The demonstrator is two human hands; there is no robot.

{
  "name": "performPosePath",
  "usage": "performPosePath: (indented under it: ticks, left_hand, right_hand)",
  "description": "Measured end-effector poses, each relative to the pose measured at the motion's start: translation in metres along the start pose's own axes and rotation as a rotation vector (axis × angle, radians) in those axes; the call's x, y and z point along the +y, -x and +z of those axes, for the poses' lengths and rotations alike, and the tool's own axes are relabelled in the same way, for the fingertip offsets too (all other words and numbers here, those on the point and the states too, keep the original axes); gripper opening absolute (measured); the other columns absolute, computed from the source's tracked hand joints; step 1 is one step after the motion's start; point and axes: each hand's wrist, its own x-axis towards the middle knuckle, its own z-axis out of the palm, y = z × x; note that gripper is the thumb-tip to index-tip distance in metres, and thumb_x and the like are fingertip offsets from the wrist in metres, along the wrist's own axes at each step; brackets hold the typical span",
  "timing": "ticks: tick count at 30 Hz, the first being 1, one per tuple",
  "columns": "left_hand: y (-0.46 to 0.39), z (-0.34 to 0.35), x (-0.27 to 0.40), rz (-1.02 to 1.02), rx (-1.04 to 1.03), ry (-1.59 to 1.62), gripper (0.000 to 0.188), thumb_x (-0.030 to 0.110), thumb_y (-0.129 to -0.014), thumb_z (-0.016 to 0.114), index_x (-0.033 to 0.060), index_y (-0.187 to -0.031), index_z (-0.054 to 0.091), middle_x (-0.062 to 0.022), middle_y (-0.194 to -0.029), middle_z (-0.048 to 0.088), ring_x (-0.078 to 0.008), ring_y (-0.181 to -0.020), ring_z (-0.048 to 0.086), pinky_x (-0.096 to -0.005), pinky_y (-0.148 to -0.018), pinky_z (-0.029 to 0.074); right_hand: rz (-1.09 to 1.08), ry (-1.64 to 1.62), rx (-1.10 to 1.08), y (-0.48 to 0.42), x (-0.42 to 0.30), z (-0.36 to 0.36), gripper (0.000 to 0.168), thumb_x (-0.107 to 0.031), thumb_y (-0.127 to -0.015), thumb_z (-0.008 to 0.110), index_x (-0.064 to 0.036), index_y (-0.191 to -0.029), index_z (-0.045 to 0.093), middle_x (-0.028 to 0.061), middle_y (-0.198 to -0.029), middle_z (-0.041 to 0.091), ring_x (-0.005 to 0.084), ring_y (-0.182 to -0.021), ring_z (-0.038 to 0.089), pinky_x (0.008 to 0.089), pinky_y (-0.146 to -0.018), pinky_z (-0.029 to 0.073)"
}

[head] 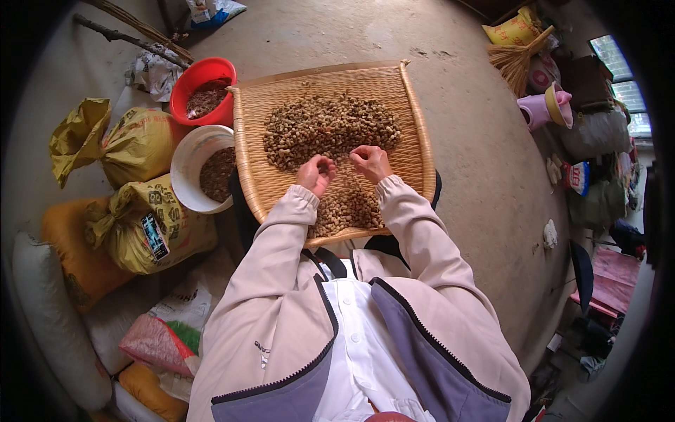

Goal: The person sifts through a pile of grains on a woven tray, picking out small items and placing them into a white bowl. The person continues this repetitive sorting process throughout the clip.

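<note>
A woven wicker winnowing tray [250, 111] rests across my lap. A wide heap of what look like unshelled peanuts [332, 124], brown and mixed with darker bits, covers its far half. Closer to my body lies a second, paler heap [345, 208] of similar pieces. My left hand [316, 175] hovers over the tray between the heaps, palm turned inward and fingers curled. Beside it, my right hand [371, 162] has thumb and fingertips drawn together at the near edge of the far heap. Whether either hand pinches a small piece is too fine to see.
At the left stand a red plastic basin [227, 68] and a white bucket [182, 179], both with brown contents. Tied yellow sacks [140, 137] lie beyond them, with a phone [154, 236] on one. A straw broom [514, 60] and pink plastic container [535, 111] are at right.
</note>
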Motion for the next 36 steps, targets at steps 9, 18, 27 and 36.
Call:
performPosePath:
  ticks: [9, 18, 27, 36]
  left_hand:
    - [0.035, -0.013, 0.032, 0.196, 0.062, 0.14, 0.019, 0.017, -0.093, 0.051, 0.0043, -0.079, 0.055, -0.0095, -0.076, 0.058, -0.0197, -0.068, 0.053, -0.0317, -0.059, 0.046]
    - [0.033, -0.026, 0.015, 0.17, 0.065, 0.065, 0.018, 0.019, -0.093, 0.053, 0.0052, -0.082, 0.056, -0.0074, -0.08, 0.058, -0.0193, -0.073, 0.054, -0.0324, -0.063, 0.048]
    - [0.018, -0.035, -0.017, 0.081, 0.167, -0.089, 0.017, 0.014, -0.095, 0.047, -0.0003, -0.092, 0.056, -0.0119, -0.089, 0.06, -0.0241, -0.083, 0.061, -0.036, -0.075, 0.055]
    - [0.022, -0.032, -0.027, -0.079, 0.075, 0.024, 0.017, 0.017, -0.095, 0.048, 0.002, -0.092, 0.054, -0.0118, -0.09, 0.058, -0.0205, -0.08, 0.056, -0.0323, -0.071, 0.053]
  right_hand:
    - [-0.315, 0.654, -0.033, -0.011, 0.026, 0.054, 0.018, -0.018, -0.083, 0.062, -0.002, -0.084, 0.069, 0.0181, -0.087, 0.068, 0.0347, -0.08, 0.067, 0.0424, -0.071, 0.054]
    - [-0.166, 0.873, -0.149, 0.0, -0.002, 0.067, 0.02, -0.011, -0.082, 0.054, 0.003, -0.085, 0.068, 0.0238, -0.087, 0.068, 0.0387, -0.08, 0.068, 0.0458, -0.069, 0.055]
    - [0.235, -0.053, -0.182, 0.012, -0.012, 0.047, 0.019, -0.012, -0.084, 0.062, 0.005, -0.084, 0.069, 0.0144, -0.08, 0.071, 0.0204, -0.07, 0.069, 0.0328, -0.065, 0.057]
    - [-0.1, 0.085, -0.012, 0.024, 0.011, 0.014, 0.016, -0.012, -0.085, 0.061, -0.001, -0.094, 0.07, 0.0182, -0.085, 0.069, 0.0212, -0.071, 0.068, 0.033, -0.062, 0.053]
